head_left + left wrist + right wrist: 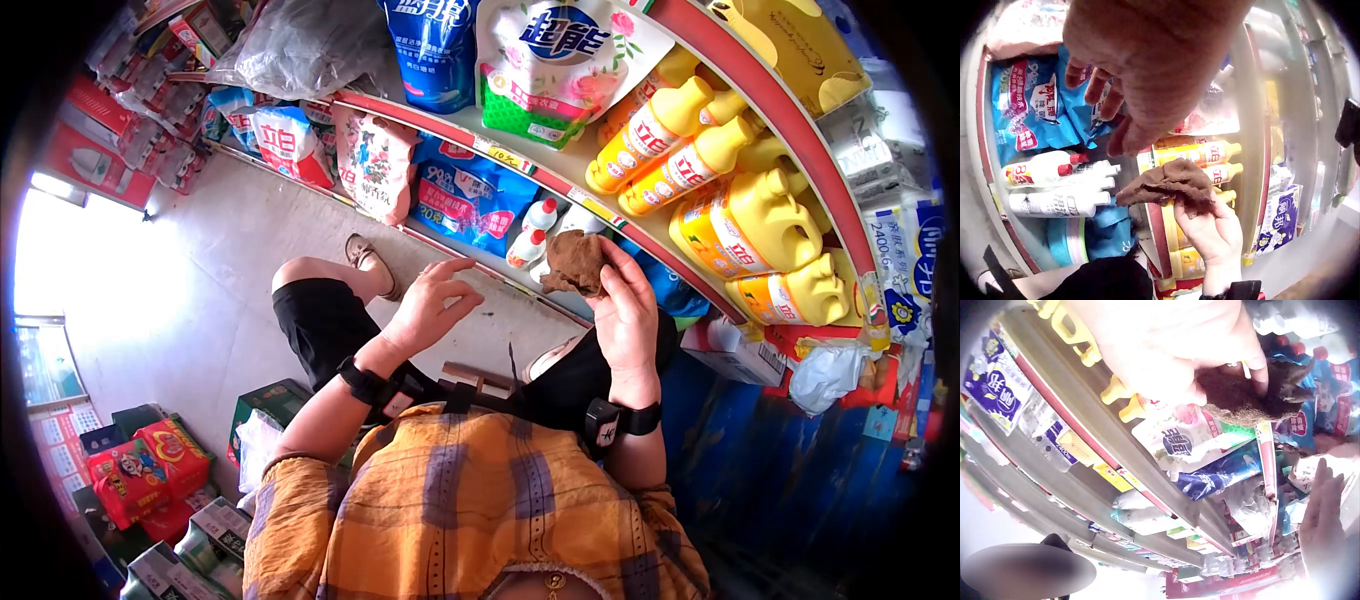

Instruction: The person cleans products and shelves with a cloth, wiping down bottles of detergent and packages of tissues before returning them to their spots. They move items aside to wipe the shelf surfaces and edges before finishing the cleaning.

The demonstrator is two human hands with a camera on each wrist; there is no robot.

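A crumpled brown cloth [576, 263] is pinched between the thumb and fingers of my right hand [627, 318], in front of the lower shelf. In the left wrist view the same cloth [1172, 185] droops to one side of the right hand [1213, 234]. My left hand [432, 305] hovers to the left with nothing in it, its fingers loosely bent. Behind the cloth, white bottles with red caps [526, 247] stand on the lower shelf beside a blue detergent bag [470, 200].
Yellow detergent bottles [655, 130] and a large pink-and-green detergent pouch [560, 70] fill the upper shelf, edged by a red rail [760, 75]. Red packages [150, 470] are stacked on the floor at lower left. A clear plastic bag [300, 45] lies at the upper left.
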